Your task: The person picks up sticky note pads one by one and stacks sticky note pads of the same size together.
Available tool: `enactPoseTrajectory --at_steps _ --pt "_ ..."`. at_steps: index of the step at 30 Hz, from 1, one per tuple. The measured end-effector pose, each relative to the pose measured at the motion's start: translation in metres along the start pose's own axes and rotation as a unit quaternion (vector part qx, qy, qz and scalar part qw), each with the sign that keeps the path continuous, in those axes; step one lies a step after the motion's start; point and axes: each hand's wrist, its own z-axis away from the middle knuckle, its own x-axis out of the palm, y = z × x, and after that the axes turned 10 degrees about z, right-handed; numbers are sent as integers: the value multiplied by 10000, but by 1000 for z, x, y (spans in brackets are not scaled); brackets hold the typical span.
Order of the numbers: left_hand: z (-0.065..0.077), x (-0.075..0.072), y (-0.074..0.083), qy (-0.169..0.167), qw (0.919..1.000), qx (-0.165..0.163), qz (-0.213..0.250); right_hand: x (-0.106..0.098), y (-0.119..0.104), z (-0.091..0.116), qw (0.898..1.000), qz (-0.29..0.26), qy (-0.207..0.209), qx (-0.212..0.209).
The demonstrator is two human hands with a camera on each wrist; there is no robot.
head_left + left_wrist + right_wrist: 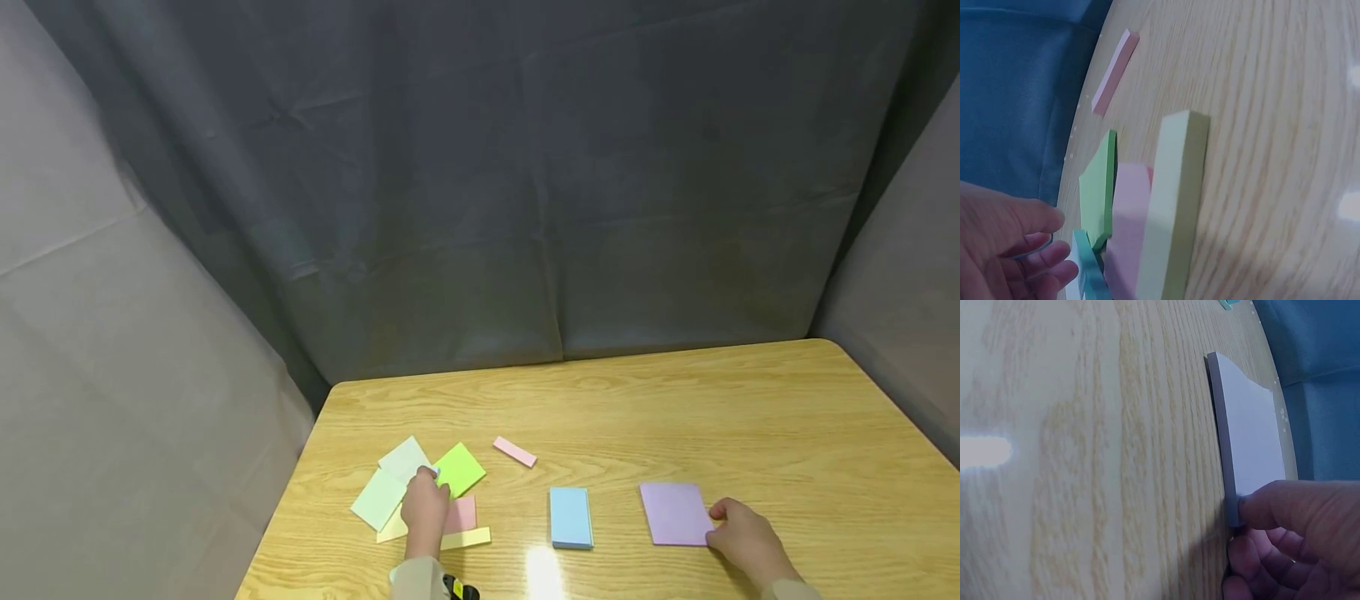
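My left hand (426, 508) reaches over a cluster of sticky note pads, fingers bent, with a gap between thumb and fingertips in the left wrist view. A small blue pad (434, 471) shows right at its fingertips. Around it lie pale green pads (378, 498), a bright green pad (460, 471), a pink pad (461, 515) and a narrow yellow pad (467, 538). At the right, my right hand (746, 540) pinches the near right corner of a square purple sticky note pad (677, 514), the thumb (1260, 506) against its edge and the other fingers curled below.
Between the hands lies a blue stack of notes (571, 517). A narrow pink pad (514, 452) sits farther back on the wooden table (600, 417). Dark cloth (480, 208) hangs behind the table, with pale cloth on both sides.
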Motion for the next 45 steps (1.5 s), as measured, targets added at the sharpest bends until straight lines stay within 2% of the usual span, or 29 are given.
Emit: enactPoseTrajectory --at_steps 5,11,16,26,36,40,45 --pt "-7 -4 -8 9 9999 -149 8 0 1 0 10000 26 6 -24" --pt "-13 -11 -16 170 9995 -221 125 1 3 0 10000 13 -31 -12" --pt "-19 -14 -25 185 9993 -321 -32 1 1 0 10000 26 -15 18" --pt "-23 -17 -32 -175 9977 -638 -153 0 2 1 10000 -25 -62 -15" --pt "-24 -18 -34 -643 9950 -752 -129 0 1 0 10000 38 -70 6" --pt "-26 -14 -36 -747 9943 -736 -199 1 2 0 10000 34 -47 5" --pt "-25 -9 -36 -689 9957 -537 -306 2 2 -1 10000 62 29 10"
